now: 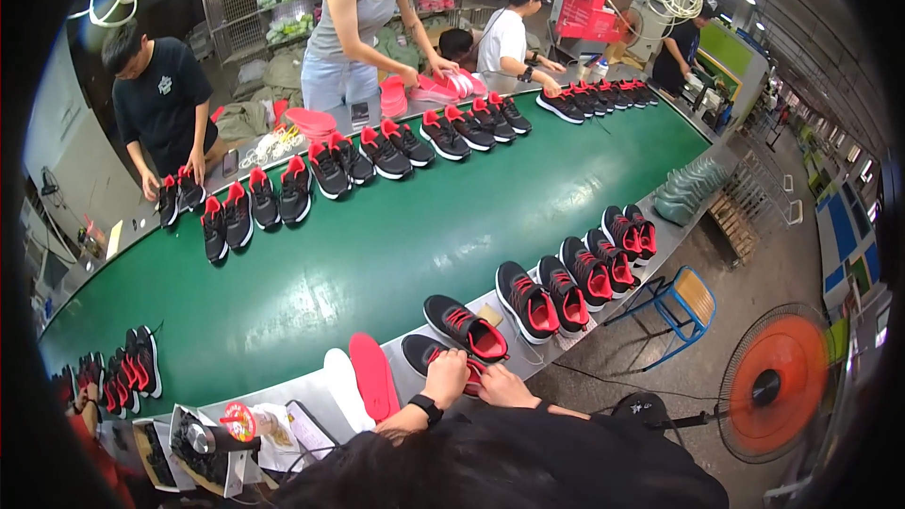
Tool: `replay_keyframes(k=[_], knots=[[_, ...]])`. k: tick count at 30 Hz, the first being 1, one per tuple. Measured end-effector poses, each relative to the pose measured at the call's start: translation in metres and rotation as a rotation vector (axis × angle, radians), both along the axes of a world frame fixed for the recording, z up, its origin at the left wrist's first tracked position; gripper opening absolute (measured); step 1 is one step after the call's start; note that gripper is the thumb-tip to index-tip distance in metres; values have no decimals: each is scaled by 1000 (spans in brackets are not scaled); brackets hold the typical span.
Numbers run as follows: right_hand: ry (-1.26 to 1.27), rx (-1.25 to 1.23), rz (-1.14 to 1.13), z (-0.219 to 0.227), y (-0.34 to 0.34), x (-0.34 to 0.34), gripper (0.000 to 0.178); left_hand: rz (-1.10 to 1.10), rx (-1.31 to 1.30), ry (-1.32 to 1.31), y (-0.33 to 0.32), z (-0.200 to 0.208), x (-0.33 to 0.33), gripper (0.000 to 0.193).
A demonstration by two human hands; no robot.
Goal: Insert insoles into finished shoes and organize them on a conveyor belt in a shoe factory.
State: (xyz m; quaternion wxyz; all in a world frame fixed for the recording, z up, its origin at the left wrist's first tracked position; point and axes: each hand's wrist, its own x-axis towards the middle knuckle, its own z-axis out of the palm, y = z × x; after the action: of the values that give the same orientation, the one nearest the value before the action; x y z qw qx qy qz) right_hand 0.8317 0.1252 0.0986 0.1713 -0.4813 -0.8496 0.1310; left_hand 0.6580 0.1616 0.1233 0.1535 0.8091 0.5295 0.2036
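A black sneaker [418, 352] with a red lining lies on the near metal ledge, partly covered by my hands. My left hand [447, 377], with a dark watch on its wrist, is closed over the shoe's lacing and opening. On the other side of the opening, my right hand [506, 386] has its fingers curled on the red collar. Just beyond stands a second black sneaker [465, 328] with red laces, its toe pointing away. To the left of my hands, a red insole [374, 377] and a white insole [347, 388] lie side by side.
A green conveyor belt [377, 254] spans the middle, lined with sneakers on its far side. More sneakers [527, 302] stand along the near ledge to the right. A box [203, 452] sits lower left; a blue-framed stool [693, 297] and an orange fan [768, 386] stand at right. Several co-workers are opposite.
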Motion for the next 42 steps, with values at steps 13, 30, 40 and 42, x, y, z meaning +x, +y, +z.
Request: replay_keyframes(k=[13,30,40,42], knots=[[-522,-62,-86,9,9,-15,40,3,-51,3,7,0,7,10],[-88,85,-10,-38,21,-16,10,95,22,-147,1,-9,4,9],[-137,-83,13,50,28,-13,20,693,-366,-1213,184,-9,-75,52],[-45,-83,9,65,31,-14,16,764,-288,-1502,264,1,-105,62]])
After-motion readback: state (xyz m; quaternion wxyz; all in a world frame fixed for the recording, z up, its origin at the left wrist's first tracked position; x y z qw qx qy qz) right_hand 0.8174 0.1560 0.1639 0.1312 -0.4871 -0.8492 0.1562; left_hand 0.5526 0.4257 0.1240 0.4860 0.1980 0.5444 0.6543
